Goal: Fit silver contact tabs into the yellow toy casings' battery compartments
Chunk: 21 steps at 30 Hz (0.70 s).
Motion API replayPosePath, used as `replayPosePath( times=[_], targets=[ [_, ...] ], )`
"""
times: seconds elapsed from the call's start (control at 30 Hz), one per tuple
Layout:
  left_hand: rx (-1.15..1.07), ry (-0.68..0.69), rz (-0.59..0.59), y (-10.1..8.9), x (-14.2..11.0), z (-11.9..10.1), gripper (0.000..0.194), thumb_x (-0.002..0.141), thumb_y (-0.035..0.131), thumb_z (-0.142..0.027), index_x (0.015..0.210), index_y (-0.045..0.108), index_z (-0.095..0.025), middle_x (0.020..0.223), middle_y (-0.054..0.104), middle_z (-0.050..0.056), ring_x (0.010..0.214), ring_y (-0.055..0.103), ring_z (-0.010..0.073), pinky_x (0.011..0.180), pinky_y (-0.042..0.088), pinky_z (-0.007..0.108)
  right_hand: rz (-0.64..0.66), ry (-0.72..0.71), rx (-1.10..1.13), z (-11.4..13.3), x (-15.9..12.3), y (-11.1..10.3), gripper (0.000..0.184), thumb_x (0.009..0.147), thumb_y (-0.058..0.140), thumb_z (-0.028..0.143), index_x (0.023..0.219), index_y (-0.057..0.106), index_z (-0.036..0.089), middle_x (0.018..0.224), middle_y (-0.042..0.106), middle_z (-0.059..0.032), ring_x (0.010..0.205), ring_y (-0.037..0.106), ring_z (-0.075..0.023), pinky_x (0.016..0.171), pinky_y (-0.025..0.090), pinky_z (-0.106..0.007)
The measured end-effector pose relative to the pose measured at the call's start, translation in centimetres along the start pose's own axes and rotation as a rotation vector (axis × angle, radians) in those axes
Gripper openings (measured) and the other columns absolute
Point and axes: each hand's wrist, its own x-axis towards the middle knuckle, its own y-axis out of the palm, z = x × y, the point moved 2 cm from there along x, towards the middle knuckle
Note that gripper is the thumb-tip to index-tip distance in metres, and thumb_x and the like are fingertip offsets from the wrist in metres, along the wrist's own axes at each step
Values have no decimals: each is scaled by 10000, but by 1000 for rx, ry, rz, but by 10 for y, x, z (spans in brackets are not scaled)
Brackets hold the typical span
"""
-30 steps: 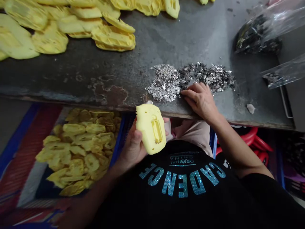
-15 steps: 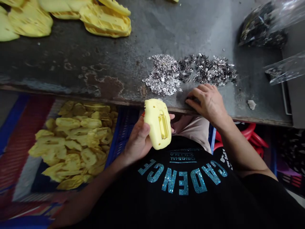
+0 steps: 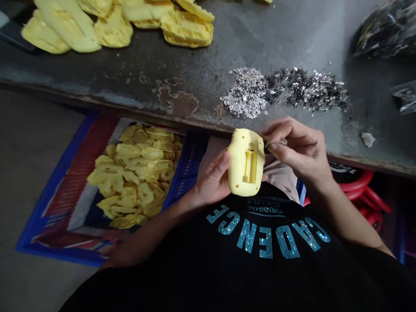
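Your left hand (image 3: 211,180) is closed around a yellow moulded shell (image 3: 246,162), thumb across the front, the shell held upright over your lap, just off the edge of the surface (image 3: 276,43), rectangular slot facing you. Your right hand (image 3: 297,149) is narrow, thumb and forefinger pinching a small dark piece (image 3: 268,146), too small to identify, right at the side of the shell; can't tell if it touches. Progress, going by how things lie: one shell in hand, a heap of yellow shells (image 3: 186,28) on the far side of the surface, more yellow pieces (image 3: 136,173) in a blue plastic crate (image 3: 190,167) to your left. You can't get a count from this view, and nothing shows which lot is done and which is left. Ahead of you on the surface sit two touching heaps of metallic flakes, one silver (image 3: 247,93), one darker (image 3: 312,89), with a plastic bag (image 3: 388,30) of dark material at top right. Readable text is only on your black T-shirt (image 3: 260,242): CADENCE in teal sparkle letters, ORIGINAL and CHINA small above it. No brand or label readable on the shell
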Motion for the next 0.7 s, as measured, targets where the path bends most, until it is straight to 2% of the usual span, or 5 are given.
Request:
replayPosePath(
  times=[0.13, 0.33, 0.53, 0.63, 0.7],
  targets=[
    [18, -8, 38, 7, -4, 0, 1045, 942, 1006, -694, 1787, 576, -254, 1528, 850, 172, 1417, 833, 433, 1094, 760, 544, -1, -38, -87, 5, -8, 7, 141, 1036, 832, 358, 923, 813, 276, 1269, 860, -62, 1260, 790, -285, 1157, 632, -514],
    [58, 6, 60, 14, -9, 3, 982, 1011, 943, -687, 1816, 556, -279, 1479, 868, 143, 1298, 876, 382, 997, 775, 486, 49, -61, -229, 12, -18, -2, 202, 1062, 817, 444, 943, 798, 282, 1244, 836, -55, 1223, 777, -289, 1141, 637, -545],
    [75, 47, 34, 25, -11, 6, 1046, 941, 976, -738, 1780, 601, -238, 1482, 866, 176, 1431, 822, 458, 1114, 758, 595, 56, -117, -315, 24, -20, -5, 331, 1097, 794, 576, 922, 793, 296, 1209, 832, -83, 1213, 771, -322, 1115, 670, -578],
    [84, 27, 34, 29, -11, 7, 1001, 915, 969, -779, 1695, 687, -219, 1471, 870, 189, 1399, 832, 489, 1018, 789, 597, 57, -145, -311, 28, -20, -6, 338, 1110, 790, 577, 923, 803, 295, 1222, 834, -89, 1221, 777, -333, 1121, 671, -598],
    [95, -5, 39, 30, -11, 8, 964, 905, 966, -791, 1646, 728, -223, 1429, 884, 185, 1347, 852, 498, 869, 805, 526, 61, -147, -323, 28, -20, -6, 346, 1105, 796, 592, 922, 805, 299, 1224, 836, -89, 1227, 777, -342, 1124, 669, -608]
  ],
)
